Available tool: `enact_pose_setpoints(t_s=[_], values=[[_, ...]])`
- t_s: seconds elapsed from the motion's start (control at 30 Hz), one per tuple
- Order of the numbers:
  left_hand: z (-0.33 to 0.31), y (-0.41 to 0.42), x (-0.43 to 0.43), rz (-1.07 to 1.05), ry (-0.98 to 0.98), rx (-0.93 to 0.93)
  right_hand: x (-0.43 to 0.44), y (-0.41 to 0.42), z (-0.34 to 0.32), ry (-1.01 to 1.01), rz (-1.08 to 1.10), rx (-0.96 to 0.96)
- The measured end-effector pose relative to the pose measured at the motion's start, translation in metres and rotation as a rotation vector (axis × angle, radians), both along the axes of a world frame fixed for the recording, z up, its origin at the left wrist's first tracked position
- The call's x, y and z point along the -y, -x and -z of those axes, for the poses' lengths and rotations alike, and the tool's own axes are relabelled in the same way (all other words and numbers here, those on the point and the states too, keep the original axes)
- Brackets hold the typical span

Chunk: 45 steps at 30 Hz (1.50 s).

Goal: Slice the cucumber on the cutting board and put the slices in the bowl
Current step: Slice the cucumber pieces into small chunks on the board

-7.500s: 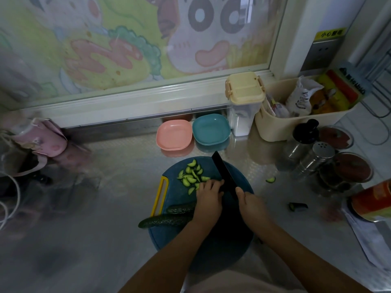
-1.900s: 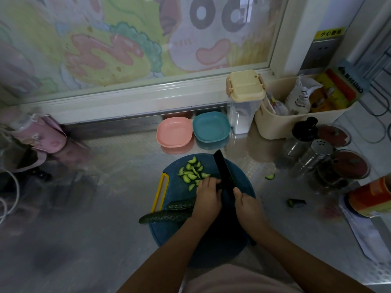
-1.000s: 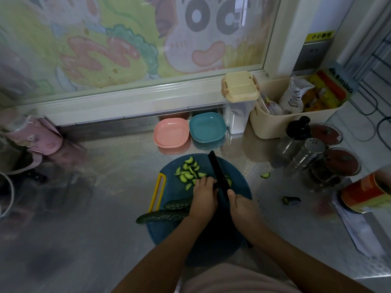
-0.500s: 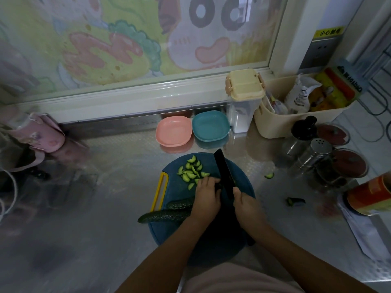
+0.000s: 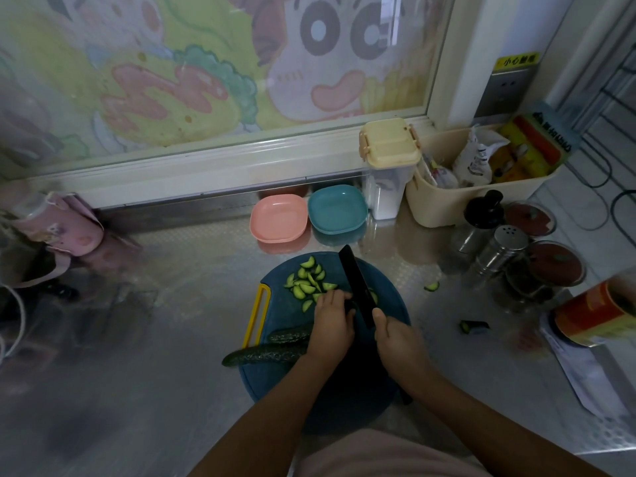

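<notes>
A round blue cutting board (image 5: pixel 278 304) with a yellow handle lies on the steel counter. Two long cucumber halves (image 5: pixel 265 352) lie across its left side, one sticking out over the edge. My left hand (image 5: pixel 332 325) holds their right ends down, fingers curled over them. My right hand (image 5: pixel 399 342) grips the handle of a black knife (image 5: pixel 356 282), whose blade points away, just right of my left fingers. A pile of several half-moon slices (image 5: pixel 308 282) sits at the board's far side. A pink bowl (image 5: pixel 278 218) and a teal bowl (image 5: pixel 337 210) stand behind the board.
A stray slice (image 5: pixel 431 286) and a cucumber end (image 5: pixel 473 327) lie on the counter to the right. Shakers and jars (image 5: pixel 506 249), a cream basket (image 5: pixel 461 197) and a lidded container (image 5: pixel 389 160) crowd the right back. An orange tin (image 5: pixel 595 315) is at far right, pink items (image 5: pixel 65 225) at left.
Both hands stay at the cut line; the knife has shifted only slightly. The slice pile and the cucumber halves look the same.
</notes>
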<state>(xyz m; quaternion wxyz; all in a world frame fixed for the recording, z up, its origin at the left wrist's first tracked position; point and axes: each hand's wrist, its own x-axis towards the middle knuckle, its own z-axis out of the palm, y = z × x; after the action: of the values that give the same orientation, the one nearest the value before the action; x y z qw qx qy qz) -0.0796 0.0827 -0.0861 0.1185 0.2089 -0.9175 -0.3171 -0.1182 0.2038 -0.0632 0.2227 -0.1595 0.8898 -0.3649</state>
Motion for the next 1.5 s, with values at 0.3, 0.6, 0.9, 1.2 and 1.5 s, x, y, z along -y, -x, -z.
enact_pose_setpoints(t_s=[0.3,0.6,0.9,1.2,1.5], values=[[0.002,0.000,0.002,0.005,0.023,0.010,-0.001,0.000,0.000,-0.052,-0.027,0.015],[0.006,0.001,0.003,-0.012,0.014,0.003,0.010,0.004,0.007,-0.100,-0.063,0.017],[0.005,0.000,0.002,-0.022,-0.013,-0.024,0.004,0.005,0.006,-0.016,-0.021,0.027],[0.002,-0.001,0.001,-0.024,-0.009,-0.018,-0.002,0.000,0.003,0.007,-0.011,0.018],[0.002,-0.001,0.001,-0.024,-0.010,-0.011,-0.001,-0.002,0.001,-0.021,-0.039,0.017]])
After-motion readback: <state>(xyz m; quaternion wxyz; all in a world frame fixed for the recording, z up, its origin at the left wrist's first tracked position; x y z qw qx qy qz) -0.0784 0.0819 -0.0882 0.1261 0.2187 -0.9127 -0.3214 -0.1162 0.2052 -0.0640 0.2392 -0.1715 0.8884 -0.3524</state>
